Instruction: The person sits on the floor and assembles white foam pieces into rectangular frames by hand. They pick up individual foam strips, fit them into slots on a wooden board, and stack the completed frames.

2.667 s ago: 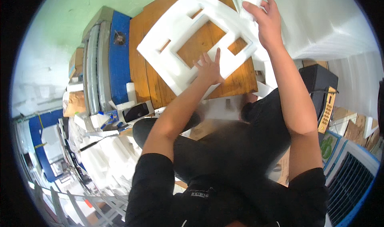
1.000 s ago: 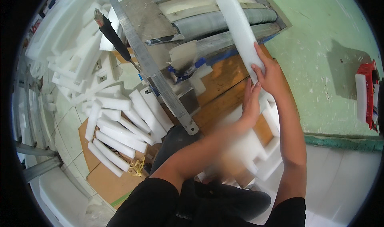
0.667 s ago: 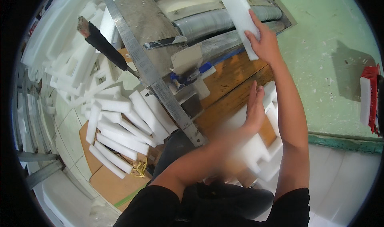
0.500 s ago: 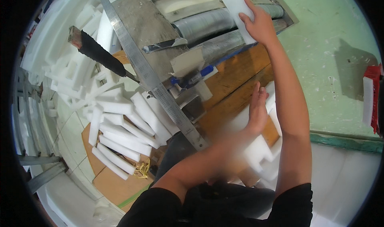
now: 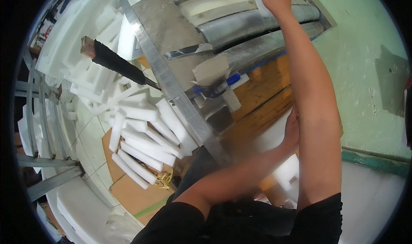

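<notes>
At the top edge my right hand is closed on a white foam strip, which lies across the metal rollers. Only the strip's near end shows; the rest runs out of the picture. My left hand is lower down, partly behind my right forearm, beside white foam pieces. Its fingers are mostly hidden, so whether it touches a piece cannot be made out. Left of the rollers, a metal ruler-like bar slants along the machine's grey plate.
A black-wrapped handle juts out left of the bar. Cut foam strips lie heaped on cardboard, with more foam piled behind. A blue-capped marker rests near the rollers. A pale green tabletop spreads on the right.
My right hand has slid the foam strip farther away, toward the top edge. My left hand has moved right, behind the right forearm. The whole view has shifted slightly.
</notes>
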Tool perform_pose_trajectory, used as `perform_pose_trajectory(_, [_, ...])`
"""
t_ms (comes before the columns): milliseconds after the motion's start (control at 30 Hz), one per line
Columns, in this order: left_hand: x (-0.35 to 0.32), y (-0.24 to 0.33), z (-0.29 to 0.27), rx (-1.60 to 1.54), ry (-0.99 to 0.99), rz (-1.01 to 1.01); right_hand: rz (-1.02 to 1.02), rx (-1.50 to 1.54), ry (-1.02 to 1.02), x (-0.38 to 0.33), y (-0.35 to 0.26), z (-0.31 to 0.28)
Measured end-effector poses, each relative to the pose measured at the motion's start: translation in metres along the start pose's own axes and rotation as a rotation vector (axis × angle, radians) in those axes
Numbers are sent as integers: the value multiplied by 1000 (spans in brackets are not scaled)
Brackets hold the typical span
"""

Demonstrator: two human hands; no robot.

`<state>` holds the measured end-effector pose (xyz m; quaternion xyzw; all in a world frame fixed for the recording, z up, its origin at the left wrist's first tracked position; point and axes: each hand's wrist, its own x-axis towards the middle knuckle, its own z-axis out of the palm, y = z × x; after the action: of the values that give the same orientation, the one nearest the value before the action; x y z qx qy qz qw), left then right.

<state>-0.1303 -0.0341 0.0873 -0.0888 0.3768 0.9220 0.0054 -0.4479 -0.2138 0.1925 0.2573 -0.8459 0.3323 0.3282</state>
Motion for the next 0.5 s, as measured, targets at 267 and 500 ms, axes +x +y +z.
perform_pose_trajectory(267, [-10, -10, 33, 596, -320, -101, 482, 951, -9, -23, 19, -70])
perform_pose_trajectory(500, [-56, -31, 37, 1123, -912, 67, 225, 392, -584, -117, 65, -240])
